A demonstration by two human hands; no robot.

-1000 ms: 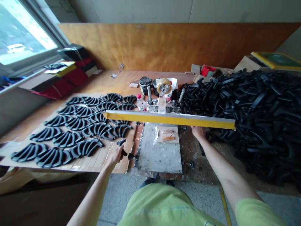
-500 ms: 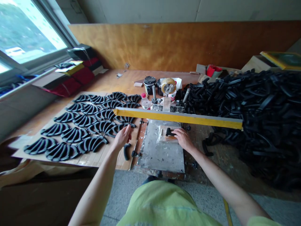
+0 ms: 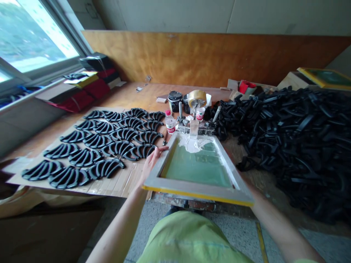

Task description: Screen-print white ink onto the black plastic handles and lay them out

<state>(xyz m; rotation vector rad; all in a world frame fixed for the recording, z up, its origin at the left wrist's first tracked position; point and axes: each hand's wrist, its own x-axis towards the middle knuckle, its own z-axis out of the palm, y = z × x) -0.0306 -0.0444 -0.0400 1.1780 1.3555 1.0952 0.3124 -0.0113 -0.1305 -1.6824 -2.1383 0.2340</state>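
A screen-printing frame (image 3: pixel 192 185) with green mesh and a yellow front edge hangs low over the metal work plate, hiding most of it. White paste (image 3: pixel 192 144) lies on the mesh at the far end. My left hand (image 3: pixel 150 160) is at the frame's left side, its visible fingers stretched forward along the edge; whether it touches cannot be told. My right forearm (image 3: pixel 271 215) runs up to the frame's right side, where the hand is mostly hidden and blurred. Left of the frame, rows of curved black handles (image 3: pixel 91 157) lie on cardboard (image 3: pixel 128 182).
A large heap of black parts (image 3: pixel 287 128) fills the right side. Behind the frame stand a clamp bar (image 3: pixel 194 128), a tape roll (image 3: pixel 196 98), a red-capped bottle (image 3: pixel 170 122), a paper cup (image 3: pixel 200 114) and a dark paint tub (image 3: pixel 174 100). Boxes (image 3: pixel 82 95) sit by the window.
The screen frame has swung down from its raised position and now covers the plate and the black handle there. My right hand has left that handle and moved to the frame's right side.
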